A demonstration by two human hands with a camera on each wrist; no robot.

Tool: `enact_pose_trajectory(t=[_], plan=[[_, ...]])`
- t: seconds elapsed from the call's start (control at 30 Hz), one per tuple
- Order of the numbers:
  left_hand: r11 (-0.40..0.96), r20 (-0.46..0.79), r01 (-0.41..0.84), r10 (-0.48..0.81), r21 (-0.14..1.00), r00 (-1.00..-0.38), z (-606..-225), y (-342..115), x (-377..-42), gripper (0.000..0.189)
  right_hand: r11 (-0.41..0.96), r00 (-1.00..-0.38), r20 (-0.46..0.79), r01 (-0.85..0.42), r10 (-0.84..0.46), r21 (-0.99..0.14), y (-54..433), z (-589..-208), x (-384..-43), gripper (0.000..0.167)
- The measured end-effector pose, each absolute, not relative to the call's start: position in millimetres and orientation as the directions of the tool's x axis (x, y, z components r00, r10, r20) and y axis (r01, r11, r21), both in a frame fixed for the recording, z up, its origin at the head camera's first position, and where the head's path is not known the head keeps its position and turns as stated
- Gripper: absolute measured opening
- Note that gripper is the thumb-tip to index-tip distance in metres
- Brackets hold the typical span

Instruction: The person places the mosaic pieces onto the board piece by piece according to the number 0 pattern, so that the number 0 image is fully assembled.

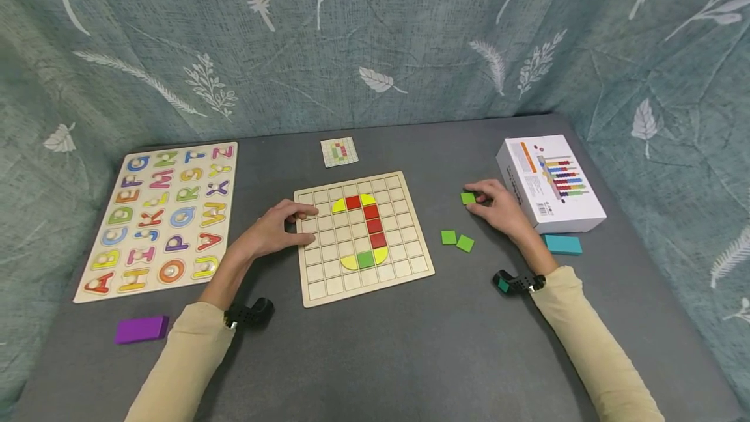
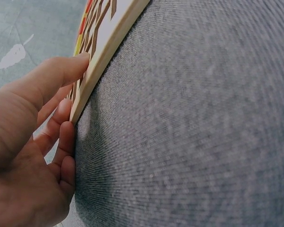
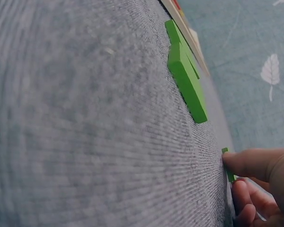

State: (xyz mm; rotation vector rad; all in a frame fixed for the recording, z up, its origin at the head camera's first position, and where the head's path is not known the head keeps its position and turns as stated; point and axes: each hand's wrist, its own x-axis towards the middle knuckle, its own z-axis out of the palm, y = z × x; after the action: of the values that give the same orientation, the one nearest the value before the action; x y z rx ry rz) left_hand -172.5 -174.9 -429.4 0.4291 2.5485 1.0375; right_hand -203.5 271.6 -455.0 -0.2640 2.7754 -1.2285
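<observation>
A wooden grid board (image 1: 319, 271) lies on the table with red, yellow and green pieces set in some of its cells. My left hand (image 1: 273, 229) rests at its left edge, thumb and fingers apart. In the left wrist view the thumb (image 2: 68, 70) touches the board's rim, and the other fingers lie along its side. Right of the board, my right hand (image 1: 495, 207) pinches a green square tile (image 1: 467, 198) between thumb and fingers, low over the table. Two more green square tiles (image 1: 448, 237) lie nearer the board; in the right wrist view these green tiles (image 3: 187, 85) overlap.
Behind the board lies a small pattern card (image 1: 339, 152). An alphabet puzzle board (image 1: 158, 220) is at the left, with a purple block (image 1: 142, 329) in front. A white box (image 1: 553, 181) stands by my right hand, beside a teal block (image 1: 563, 245). A patterned curtain (image 1: 375, 38) hangs behind.
</observation>
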Motion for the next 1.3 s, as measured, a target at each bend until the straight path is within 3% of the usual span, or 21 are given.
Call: enact_pose_trajectory(t=[0.33,0.47,0.57,0.67,0.83,1.07,1.3], plan=[[0.693,-0.22,0.136,0.4,0.708,-0.89,-428,-175,-174,0.053,0.702,-0.973,0.046,-0.195,-0.225,-0.686,268,-455,-206,0.032],[0.691,-0.212,0.146,0.405,0.708,-0.889,-428,-176,-173,0.053,0.684,-0.954,0.07,-0.26,-0.293,-0.681,249,-443,-206,0.031],[0.695,-0.211,0.149,0.405,0.704,-0.89,-428,-177,-173,0.052,0.611,-0.902,0.08,-0.35,-0.423,-0.71,216,-430,-204,0.032],[0.697,-0.207,0.155,0.406,0.7,-0.89,-428,-177,-172,0.052,0.532,-0.808,0.074,-0.45,-0.585,-0.717,172,-421,-201,0.031],[0.694,-0.198,0.164,0.411,0.701,-0.89,-428,-177,-173,0.052,0.51,-0.669,-0.002,-0.565,-0.744,-0.648,107,-418,-208,0.032],[0.695,-0.194,0.172,0.415,0.698,-0.889,-430,-176,-175,0.052,0.548,-0.629,-0.071,-0.61,-0.774,-0.572,74,-423,-221,0.028],[0.695,-0.191,0.171,0.41,0.698,-0.892,-432,-179,-174,0.052,0.546,-0.617,-0.044,-0.658,-0.786,-0.519,65,-424,-222,0.025]])
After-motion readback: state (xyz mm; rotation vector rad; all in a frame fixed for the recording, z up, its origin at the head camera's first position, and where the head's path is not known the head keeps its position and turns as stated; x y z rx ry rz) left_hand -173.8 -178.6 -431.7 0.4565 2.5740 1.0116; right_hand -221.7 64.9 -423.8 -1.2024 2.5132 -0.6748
